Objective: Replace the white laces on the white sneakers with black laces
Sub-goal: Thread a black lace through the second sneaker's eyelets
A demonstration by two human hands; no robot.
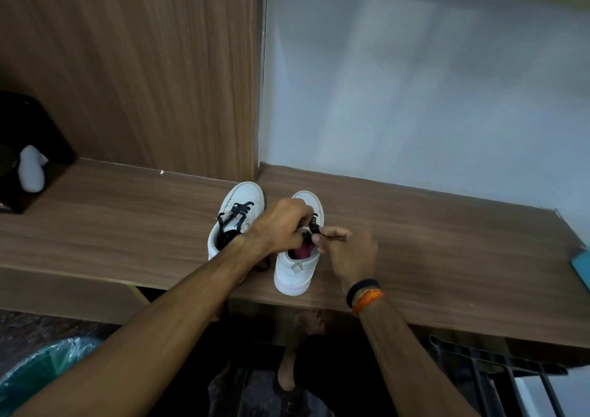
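While left-of-centre sneaker (236,218) already carries black lace (234,217), work sits on 2nd sneaker (298,266), frame centre, on wooden shelf (447,257). Left hand (281,225) curled over its tongue, holding lace there. Right hand (351,254) pinches lace end (314,229) at upper eyelets. Judged step: threading last rows. Next: steady pull through eyelet, then even both ends.

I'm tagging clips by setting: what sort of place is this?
Probably a room in a home or lodging, not a workshop: a built-in wooden ledge against a wood-panelled wall, white sneakers on it, and a lined waste bin on the floor.
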